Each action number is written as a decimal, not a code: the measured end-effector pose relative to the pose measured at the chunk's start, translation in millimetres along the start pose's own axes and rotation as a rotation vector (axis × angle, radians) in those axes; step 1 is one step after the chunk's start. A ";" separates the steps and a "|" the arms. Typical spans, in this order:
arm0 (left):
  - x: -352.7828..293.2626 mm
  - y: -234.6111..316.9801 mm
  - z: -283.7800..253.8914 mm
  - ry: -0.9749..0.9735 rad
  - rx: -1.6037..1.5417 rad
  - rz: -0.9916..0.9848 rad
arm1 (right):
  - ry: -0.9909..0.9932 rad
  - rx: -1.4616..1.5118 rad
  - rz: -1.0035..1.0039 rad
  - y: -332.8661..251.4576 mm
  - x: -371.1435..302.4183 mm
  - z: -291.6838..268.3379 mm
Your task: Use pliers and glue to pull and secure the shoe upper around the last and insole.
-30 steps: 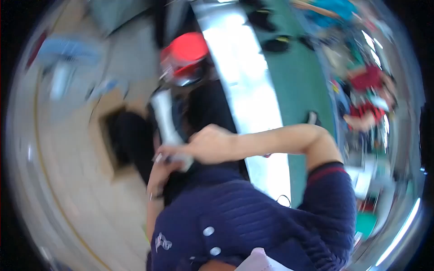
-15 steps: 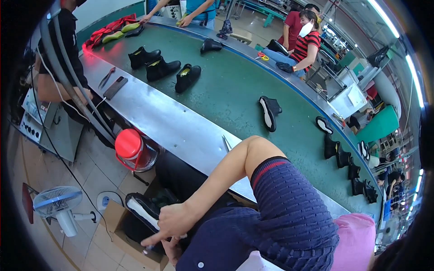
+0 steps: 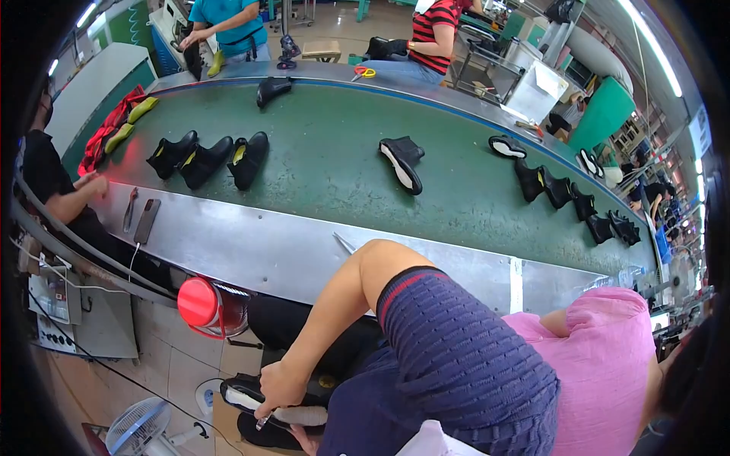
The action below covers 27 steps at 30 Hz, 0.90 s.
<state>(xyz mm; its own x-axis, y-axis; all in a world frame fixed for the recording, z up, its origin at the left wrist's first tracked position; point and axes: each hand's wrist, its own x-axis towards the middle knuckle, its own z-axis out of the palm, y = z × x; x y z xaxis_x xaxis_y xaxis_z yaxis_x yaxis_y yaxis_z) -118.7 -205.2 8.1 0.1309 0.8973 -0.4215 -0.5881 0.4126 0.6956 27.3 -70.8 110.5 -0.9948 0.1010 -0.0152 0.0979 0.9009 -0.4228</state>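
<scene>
In my lap, at the lower left, lies a black shoe with a white sole (image 3: 242,397) turned upward. My right hand (image 3: 283,385) reaches across over it, fingers curled round a small shiny metal tool (image 3: 262,420) at the sole; its kind is unclear. Partly hidden below, my left hand (image 3: 306,439) grips the shoe from its near side. A pale grey stretch of sole (image 3: 301,416) shows between the two hands. Beyond my forearm, a pointed metal tool (image 3: 344,242) rests on the metal ledge, partly covered by the arm.
The green conveyor (image 3: 319,167) carries several black boots (image 3: 249,159) and one lying sole-outward (image 3: 401,163). A phone (image 3: 147,220) lies on the ledge. Below stands a red-lidded jug (image 3: 198,302), with a fan (image 3: 139,427) nearby. Co-workers sit around; one in pink (image 3: 585,342) is close at my right.
The view has swung right and upward. My right index finger, stretched out before, is now curled at the sole with the metal tool. The shoe stays in my lap.
</scene>
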 end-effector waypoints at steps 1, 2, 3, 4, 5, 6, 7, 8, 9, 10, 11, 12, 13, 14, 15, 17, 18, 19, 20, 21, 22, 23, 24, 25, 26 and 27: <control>0.7 0.6 -0.5 0.017 -0.013 -0.013 | -0.039 -0.069 -0.014 0.3 1.3 -7.0; -1.5 1.9 -1.6 0.037 -0.027 -0.027 | -0.078 -0.135 -0.031 -2.0 3.5 -14.8; -3.4 3.0 -2.4 0.057 -0.041 -0.040 | -0.073 -0.134 -0.025 -6.6 3.1 -24.0; -5.0 4.4 -3.7 0.076 -0.054 -0.058 | -0.072 -0.126 -0.030 -12.7 4.0 -33.5; -7.5 5.5 -3.5 0.095 -0.071 -0.067 | 0.000 -0.044 -0.025 -20.0 5.3 -43.0; -10.1 6.5 -3.1 0.113 -0.089 -0.076 | 0.071 0.039 -0.021 -23.8 6.7 -47.4; -8.4 8.4 0.2 0.120 -0.098 -0.092 | 0.143 0.098 0.014 -21.1 5.1 -43.0; -6.7 10.4 3.7 0.125 -0.107 -0.108 | 0.148 0.096 0.020 -11.3 4.3 -34.3; -4.9 13.8 7.3 0.130 -0.113 -0.123 | 0.065 0.043 0.044 3.2 4.4 -23.5; -4.2 18.3 8.2 0.138 -0.119 -0.137 | -0.019 -0.006 0.065 11.4 5.0 -17.7; -3.2 22.9 9.5 0.145 -0.125 -0.151 | 0.020 -0.008 0.087 14.3 3.6 -10.0; -2.7 24.5 10.9 0.162 -0.144 -0.159 | 0.016 -0.009 0.078 14.8 0.0 -13.1; -7.0 27.3 8.4 0.186 -0.162 -0.163 | 0.020 -0.014 0.101 13.2 -1.2 -15.5; -8.8 29.4 7.4 0.202 -0.177 -0.172 | 0.027 -0.019 0.133 11.0 -8.3 -21.4; -10.0 31.6 6.3 0.217 -0.191 -0.184 | 0.083 0.110 0.189 9.1 -20.3 -27.7; -7.8 33.7 9.9 0.237 -0.216 -0.212 | 0.189 0.194 0.341 15.8 -44.0 -24.1; -5.6 34.5 11.0 0.247 -0.227 -0.230 | 0.295 0.280 0.493 21.1 -56.4 -20.3; -2.2 35.3 12.3 0.256 -0.235 -0.250 | 0.330 0.299 0.621 25.9 -71.6 -19.9; -11.2 43.6 14.8 0.280 -0.242 -0.251 | 0.367 0.321 0.724 26.9 -80.1 -21.1; -11.6 45.8 -6.2 0.296 -0.209 -0.302 | 0.421 0.305 0.791 30.1 -90.2 -18.0; -2.2 49.3 -3.1 0.279 -0.182 -0.323 | 0.490 0.287 0.904 38.7 -110.1 -8.1; 5.9 54.0 0.8 0.264 -0.101 -0.305 | 0.560 0.229 0.962 50.4 -127.4 10.2; 12.9 58.0 4.7 0.252 -0.023 -0.285 | 0.624 0.172 1.017 59.5 -140.9 24.9; 17.3 61.3 8.2 0.244 0.050 -0.261 | 0.560 0.204 1.142 63.2 -150.7 26.4; 21.0 63.6 13.2 0.234 0.119 -0.236 | 0.573 0.213 1.165 68.0 -162.8 29.8; 23.9 65.8 18.9 0.224 0.187 -0.208 | 0.535 0.183 1.256 73.8 -175.5 36.3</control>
<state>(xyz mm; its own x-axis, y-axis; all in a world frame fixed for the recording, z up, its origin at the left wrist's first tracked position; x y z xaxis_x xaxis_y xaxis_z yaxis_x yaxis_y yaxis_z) -139.2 -153.7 54.8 0.0416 0.7431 -0.6678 -0.4081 0.6228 0.6675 208.0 -37.4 49.0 -0.1056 0.9843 -0.1418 0.8674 0.0214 -0.4972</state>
